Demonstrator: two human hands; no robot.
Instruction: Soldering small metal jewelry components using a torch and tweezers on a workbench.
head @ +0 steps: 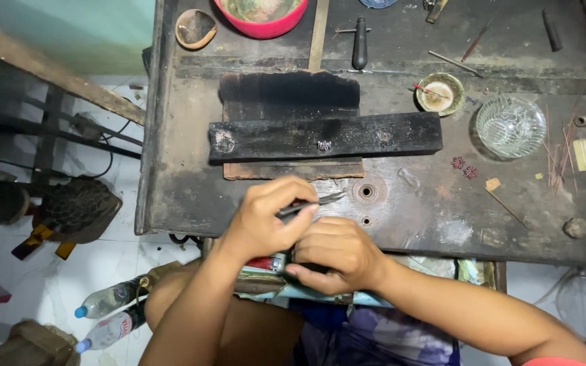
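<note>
My left hand [266,217] grips thin metal tweezers [320,202] over the front edge of a dark, worn workbench [442,224]; their tips point right. My right hand [337,254] is closed just below and against the left hand; what it holds is hidden. Beyond the hands lies a charred black wooden block [272,139] with a small silvery ornament [324,145] on it.
A clear glass bowl [510,125], a small dish [440,93], two tiny red ornaments [464,167] and thin sticks [559,152] lie to the right. A pink bowl [261,17] and a dark-handled tool [359,42] sit at the back. Two plastic bottles [110,312] lie on the floor at left.
</note>
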